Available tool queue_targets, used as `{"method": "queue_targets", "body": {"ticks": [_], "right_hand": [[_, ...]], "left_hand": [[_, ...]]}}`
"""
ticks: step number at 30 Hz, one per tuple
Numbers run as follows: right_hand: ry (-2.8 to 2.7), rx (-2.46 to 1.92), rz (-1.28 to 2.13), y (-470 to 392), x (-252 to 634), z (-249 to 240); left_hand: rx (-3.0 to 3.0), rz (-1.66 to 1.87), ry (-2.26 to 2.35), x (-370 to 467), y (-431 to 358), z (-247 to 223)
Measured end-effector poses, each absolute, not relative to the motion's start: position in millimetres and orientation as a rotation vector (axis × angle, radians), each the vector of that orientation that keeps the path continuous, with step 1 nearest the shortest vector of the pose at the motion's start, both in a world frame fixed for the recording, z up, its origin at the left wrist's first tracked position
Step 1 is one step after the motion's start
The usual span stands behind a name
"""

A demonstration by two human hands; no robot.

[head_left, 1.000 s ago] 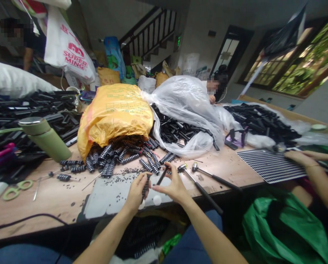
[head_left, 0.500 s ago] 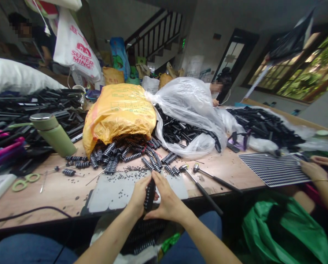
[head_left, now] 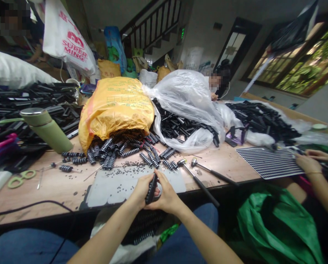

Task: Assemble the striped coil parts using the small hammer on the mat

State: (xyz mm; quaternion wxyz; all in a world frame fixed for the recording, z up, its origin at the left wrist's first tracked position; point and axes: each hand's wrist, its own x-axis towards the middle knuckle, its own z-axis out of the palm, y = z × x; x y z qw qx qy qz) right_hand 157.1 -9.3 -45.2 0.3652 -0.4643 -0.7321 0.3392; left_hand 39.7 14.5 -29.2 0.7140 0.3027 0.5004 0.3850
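Note:
Between my two hands, at the table's front edge, is a long black piece with a row of pale dots (head_left: 151, 190), tilted with its upper end to the right. My left hand (head_left: 140, 190) is closed along its left side. Fingertips and thumb of my right hand (head_left: 166, 194) press it from the right. Some of my fingers are hidden behind it. Just beyond lies a grey mat (head_left: 109, 189) scattered with tiny dark bits (head_left: 123, 187). Black-and-white ribbed rolls (head_left: 109, 159) are heaped behind the mat.
A yellow sack (head_left: 114, 106) and a clear plastic bag (head_left: 185, 95) of black parts stand behind. Two hammers (head_left: 201, 187) (head_left: 216, 172) lie to the right. Leftward are a green flask (head_left: 47, 130) and scissors (head_left: 21, 179). A co-worker's hand (head_left: 308, 165) is over a striped sheet (head_left: 268, 163).
The black piece has tipped further to the right and turned in my hands. My right hand has closed in around it. The whole view has shifted slightly.

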Motion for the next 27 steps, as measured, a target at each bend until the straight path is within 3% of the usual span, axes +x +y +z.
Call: {"method": "queue_targets", "body": {"ticks": [6, 9, 13, 16, 18, 23, 27], "right_hand": [[-1.911, -1.384, 0.548, -7, 154, -73], [-1.986, -1.507, 0.410, -8, 174, -72], [-1.785, -2.126, -0.076, -8, 235, -66], [-1.759, -2.372, -0.256, -8, 271, -66], [-1.783, -2.376, -0.184, -12, 278, -64], [-1.676, -2.034, 0.366, -42, 248, -37], [-1.690, -1.883, 0.451, -64, 213, -29]], "left_hand": [[1.770, 1.042, 1.253, 39, 11, -68], [2.228, 0.942, 1.215, 32, 14, -87], [2.604, 0.751, 1.017, 14, 23, -100], [2.775, 0.688, 0.918, 2, 28, -102], [2.845, 0.685, 0.906, -1, 30, -101], [2.939, 0.701, 1.068, -3, 32, -90], [2.994, 0.614, 1.134, -4, 33, -78]]}}
